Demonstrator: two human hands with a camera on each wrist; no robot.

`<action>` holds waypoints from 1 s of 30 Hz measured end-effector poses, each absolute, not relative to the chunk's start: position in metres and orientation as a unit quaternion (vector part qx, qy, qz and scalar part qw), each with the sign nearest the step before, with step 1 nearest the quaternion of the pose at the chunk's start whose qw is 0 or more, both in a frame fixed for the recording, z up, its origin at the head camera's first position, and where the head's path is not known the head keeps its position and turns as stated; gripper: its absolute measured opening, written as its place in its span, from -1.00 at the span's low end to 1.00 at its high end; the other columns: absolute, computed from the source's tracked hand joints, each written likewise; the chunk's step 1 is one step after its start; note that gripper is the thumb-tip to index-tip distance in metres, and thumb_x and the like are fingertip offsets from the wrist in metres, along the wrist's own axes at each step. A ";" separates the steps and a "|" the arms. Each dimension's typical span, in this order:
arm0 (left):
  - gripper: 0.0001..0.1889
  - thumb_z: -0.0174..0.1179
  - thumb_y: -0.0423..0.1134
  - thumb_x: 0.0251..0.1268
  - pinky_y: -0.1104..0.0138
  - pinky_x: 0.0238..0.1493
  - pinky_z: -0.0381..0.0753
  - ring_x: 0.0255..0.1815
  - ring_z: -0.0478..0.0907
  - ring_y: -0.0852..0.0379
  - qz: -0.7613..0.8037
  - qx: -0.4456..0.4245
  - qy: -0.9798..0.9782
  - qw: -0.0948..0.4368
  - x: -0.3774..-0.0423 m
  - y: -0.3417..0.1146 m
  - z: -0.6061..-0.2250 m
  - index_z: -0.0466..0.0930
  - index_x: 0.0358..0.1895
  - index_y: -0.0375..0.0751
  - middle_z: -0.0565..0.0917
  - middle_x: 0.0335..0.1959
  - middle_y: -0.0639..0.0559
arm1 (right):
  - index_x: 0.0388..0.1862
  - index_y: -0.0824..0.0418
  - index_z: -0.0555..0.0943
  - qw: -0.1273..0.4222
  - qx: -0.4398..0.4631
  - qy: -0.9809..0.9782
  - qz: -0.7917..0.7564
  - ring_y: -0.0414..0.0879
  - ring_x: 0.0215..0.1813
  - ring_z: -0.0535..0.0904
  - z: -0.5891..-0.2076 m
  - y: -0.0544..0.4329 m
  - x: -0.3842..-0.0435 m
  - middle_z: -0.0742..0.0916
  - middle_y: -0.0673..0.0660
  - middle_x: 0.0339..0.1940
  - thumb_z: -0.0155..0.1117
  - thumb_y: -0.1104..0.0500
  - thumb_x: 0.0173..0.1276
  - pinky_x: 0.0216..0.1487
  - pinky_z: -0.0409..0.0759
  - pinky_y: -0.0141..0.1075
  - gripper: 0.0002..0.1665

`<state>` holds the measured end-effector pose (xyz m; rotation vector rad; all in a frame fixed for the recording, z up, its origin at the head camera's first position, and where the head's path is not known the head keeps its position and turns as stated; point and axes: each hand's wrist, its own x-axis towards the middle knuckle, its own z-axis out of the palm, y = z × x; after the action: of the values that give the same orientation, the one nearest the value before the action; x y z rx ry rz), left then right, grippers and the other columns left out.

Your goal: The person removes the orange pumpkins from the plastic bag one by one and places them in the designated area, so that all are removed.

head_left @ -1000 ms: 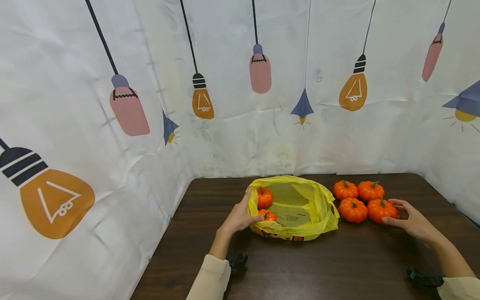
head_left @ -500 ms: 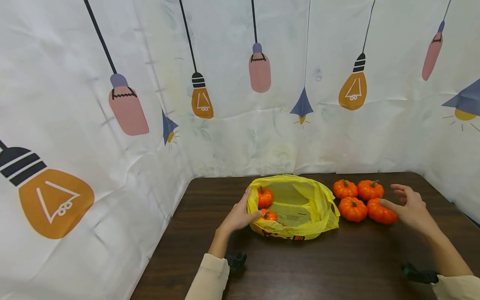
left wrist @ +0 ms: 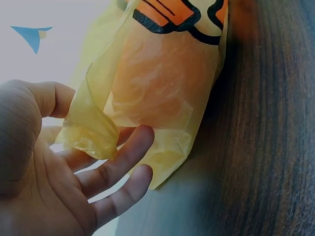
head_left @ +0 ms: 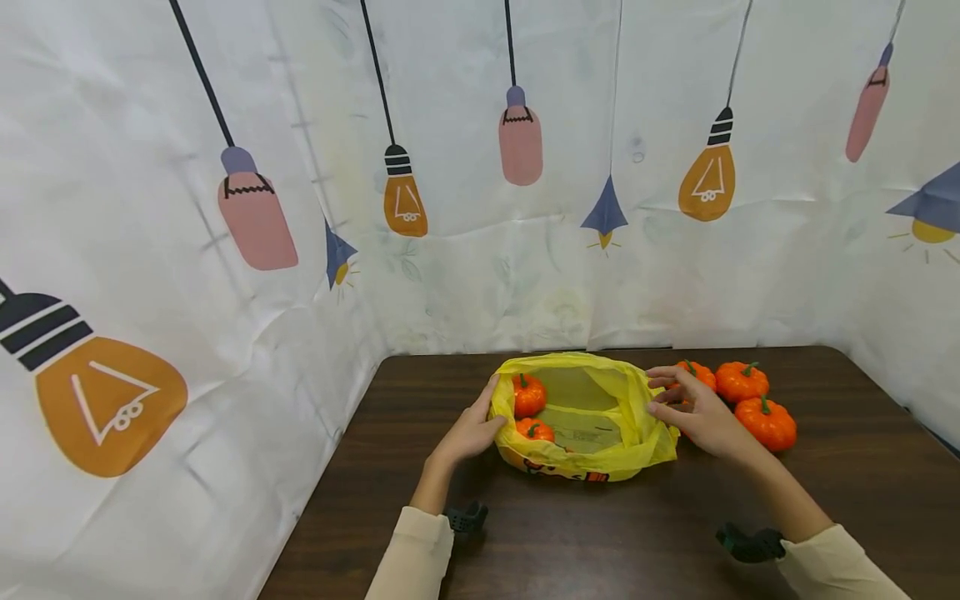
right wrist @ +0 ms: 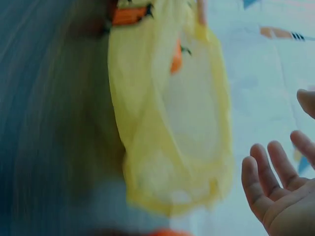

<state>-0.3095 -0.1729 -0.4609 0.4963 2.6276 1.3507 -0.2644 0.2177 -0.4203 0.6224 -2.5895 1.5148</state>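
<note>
Left hand [head_left: 463,433] on the bag [head_left: 633,461], right hand [head_left: 697,419] beside its far rim

The left hand holds the bag's left edge lightly between thumb and fingers, its lower fingers loosely bent. The right hand, palm turned inward, has its fingers apart and relaxed around nothing, in front of the bag's right rim from the head view; whether it touches the plastic I cannot tell. Dark straps [head_left: 752,546] circle both wrists, below cream sleeves [head_left: 412,546]. The yellow bag gapes upward, two pumpkins [head_left: 528,396] visible at its left side. More pumpkins sit clustered to its right, partly hidden by the right hand. All this rests on a dark brown wood-grain table [head_left: 600,533], backed and flanked by creased white cloth [head_left: 465,292] printed with hanging lamps [head_left: 707,182] in orange, pink and blue. A second ago the right hand was at the front right pumpkin; it has since moved left to the bag, leaving that pumpkin in place, while the left hand has stayed at the rim
</note>
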 end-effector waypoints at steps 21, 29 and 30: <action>0.05 0.17 -0.37 0.39 0.33 -0.37 0.53 -0.53 0.44 0.13 0.495 0.202 0.838 0.113 -0.314 -0.179 -0.461 -0.39 0.70 0.17 0.55 -0.26 -0.11 | 0.45 0.08 0.43 -0.127 0.267 -0.805 0.514 0.16 0.17 0.60 -0.452 0.128 -0.310 0.54 0.41 0.37 0.32 0.06 0.49 0.05 0.66 -0.08 -0.40; 0.05 0.18 -0.41 0.38 0.23 -0.22 0.58 -0.27 0.56 -0.05 0.492 0.220 0.834 0.115 -0.314 -0.181 -0.462 -0.40 0.70 0.04 -0.01 0.65 -0.27 | 0.54 0.29 0.30 -0.188 0.291 -0.780 0.521 0.21 0.17 0.65 -0.464 0.112 -0.322 0.45 0.49 0.40 0.35 0.14 0.47 0.07 0.70 0.04 -0.24; 0.05 0.18 -0.41 0.38 0.23 -0.17 0.58 -0.18 0.56 -0.05 0.489 0.220 0.837 0.114 -0.314 -0.181 -0.462 -0.40 0.70 0.02 -0.12 0.69 -0.24 | 0.55 0.29 0.29 -0.194 0.293 -0.778 0.520 0.21 0.17 0.65 -0.466 0.111 -0.322 0.45 0.49 0.40 0.34 0.15 0.48 0.06 0.71 0.02 -0.25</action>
<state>-0.3135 -0.1810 -0.4617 0.6446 2.4534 1.4326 -0.3224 0.1108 -0.4660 1.0562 -2.8030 1.8721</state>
